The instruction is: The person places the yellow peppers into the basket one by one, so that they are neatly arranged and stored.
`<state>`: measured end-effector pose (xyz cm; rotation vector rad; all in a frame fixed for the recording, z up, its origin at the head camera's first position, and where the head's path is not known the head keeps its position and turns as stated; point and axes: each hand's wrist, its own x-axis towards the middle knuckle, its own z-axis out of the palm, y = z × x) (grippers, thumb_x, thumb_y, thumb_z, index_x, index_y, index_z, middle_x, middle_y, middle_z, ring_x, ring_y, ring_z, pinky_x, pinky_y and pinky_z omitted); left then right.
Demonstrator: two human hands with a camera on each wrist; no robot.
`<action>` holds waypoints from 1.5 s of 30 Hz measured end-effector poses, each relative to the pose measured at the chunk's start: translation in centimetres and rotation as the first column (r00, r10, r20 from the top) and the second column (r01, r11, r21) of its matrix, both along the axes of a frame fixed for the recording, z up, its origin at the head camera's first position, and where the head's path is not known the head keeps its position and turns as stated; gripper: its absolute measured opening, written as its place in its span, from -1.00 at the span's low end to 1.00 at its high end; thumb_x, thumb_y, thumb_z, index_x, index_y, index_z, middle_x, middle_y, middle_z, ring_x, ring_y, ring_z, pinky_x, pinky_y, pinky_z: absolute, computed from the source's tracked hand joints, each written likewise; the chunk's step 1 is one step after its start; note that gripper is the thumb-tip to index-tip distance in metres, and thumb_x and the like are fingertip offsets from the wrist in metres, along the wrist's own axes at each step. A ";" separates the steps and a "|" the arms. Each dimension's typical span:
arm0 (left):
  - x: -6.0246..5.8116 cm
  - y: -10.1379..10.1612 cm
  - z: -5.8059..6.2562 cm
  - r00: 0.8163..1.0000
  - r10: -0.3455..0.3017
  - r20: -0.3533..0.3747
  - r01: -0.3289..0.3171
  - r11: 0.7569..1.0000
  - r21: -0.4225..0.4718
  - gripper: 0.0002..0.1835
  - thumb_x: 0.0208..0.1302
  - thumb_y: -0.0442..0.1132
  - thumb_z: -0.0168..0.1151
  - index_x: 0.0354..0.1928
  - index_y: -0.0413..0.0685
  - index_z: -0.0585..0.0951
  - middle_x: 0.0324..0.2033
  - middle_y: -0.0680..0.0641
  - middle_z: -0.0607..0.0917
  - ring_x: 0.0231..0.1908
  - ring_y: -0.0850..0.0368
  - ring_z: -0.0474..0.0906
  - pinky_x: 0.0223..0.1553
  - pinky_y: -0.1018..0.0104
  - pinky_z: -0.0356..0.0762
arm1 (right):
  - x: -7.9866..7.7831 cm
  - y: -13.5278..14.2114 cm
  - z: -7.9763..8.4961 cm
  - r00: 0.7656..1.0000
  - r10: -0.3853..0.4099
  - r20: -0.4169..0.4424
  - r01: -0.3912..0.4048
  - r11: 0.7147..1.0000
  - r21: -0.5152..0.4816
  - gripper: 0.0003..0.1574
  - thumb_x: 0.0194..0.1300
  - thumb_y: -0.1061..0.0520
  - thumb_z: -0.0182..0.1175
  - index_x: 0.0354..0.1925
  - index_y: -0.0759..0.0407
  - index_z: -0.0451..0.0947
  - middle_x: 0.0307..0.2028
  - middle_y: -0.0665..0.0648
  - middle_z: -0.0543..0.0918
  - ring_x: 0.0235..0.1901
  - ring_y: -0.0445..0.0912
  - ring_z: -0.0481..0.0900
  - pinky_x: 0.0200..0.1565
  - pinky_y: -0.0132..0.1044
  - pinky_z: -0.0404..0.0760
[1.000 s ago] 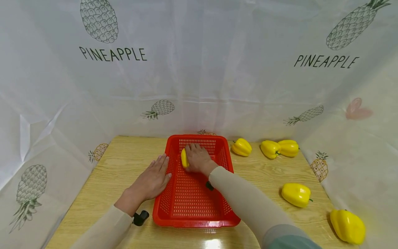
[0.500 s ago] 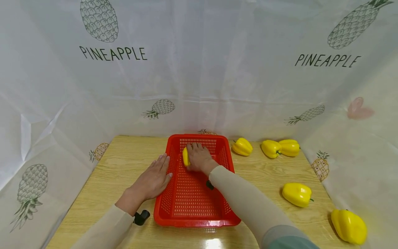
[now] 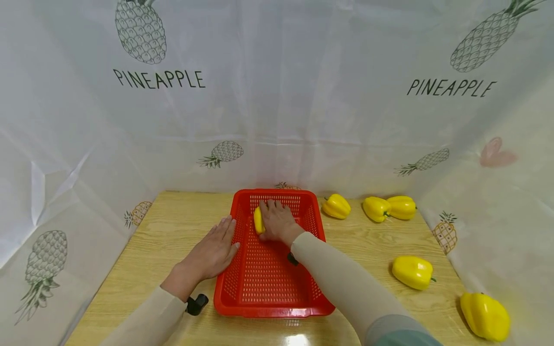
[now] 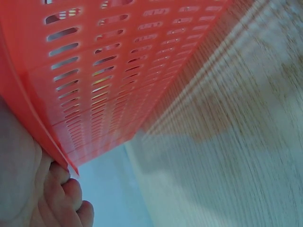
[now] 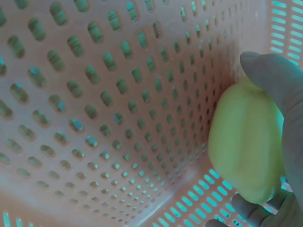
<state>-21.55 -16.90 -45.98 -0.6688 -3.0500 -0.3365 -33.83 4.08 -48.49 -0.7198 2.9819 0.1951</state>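
Inside the red perforated plastic basket [image 3: 277, 283], my right hand [image 3: 279, 223] holds a yellow bell pepper [image 3: 258, 221] near the far left corner. In the right wrist view the thumb lies over one end of the bell pepper [image 5: 246, 142], with fingers at the other end and the basket wall beside it. Much of the pepper is covered by the hand in the head view. My left hand [image 3: 212, 250], fingers straight, rests against the basket's left rim. The left wrist view has that hand [image 4: 52, 189] against the basket's outer wall [image 4: 113, 71].
On the wooden table [image 3: 182, 216], right of the basket, lie more yellow bell peppers: one near the rim [image 3: 336, 206], a touching pair [image 3: 376, 209] at the back, one midway [image 3: 412, 272], and one at the right edge [image 3: 484, 316]. A pineapple-print sheet [image 3: 277, 96] surrounds the table.
The right hand's fingers look slightly more spread around the bell pepper. The left hand stays at the rim, and the head view has shifted a little.
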 end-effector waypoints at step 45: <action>0.0 0.2 -0.1 0.999 0.002 0.041 -0.004 1.000 0.029 -0.24 0.68 -0.04 -0.03 0.61 -0.47 0.05 0.63 -0.43 0.06 0.62 -0.39 -0.01 0.59 -0.29 0.09 | 8.7 20.8 6.8 0.938 -0.128 -0.321 0.042 0.965 -0.260 0.12 0.27 -0.19 0.51 0.46 0.42 0.26 0.30 0.46 0.48 0.25 0.37 0.49 0.15 0.32 0.61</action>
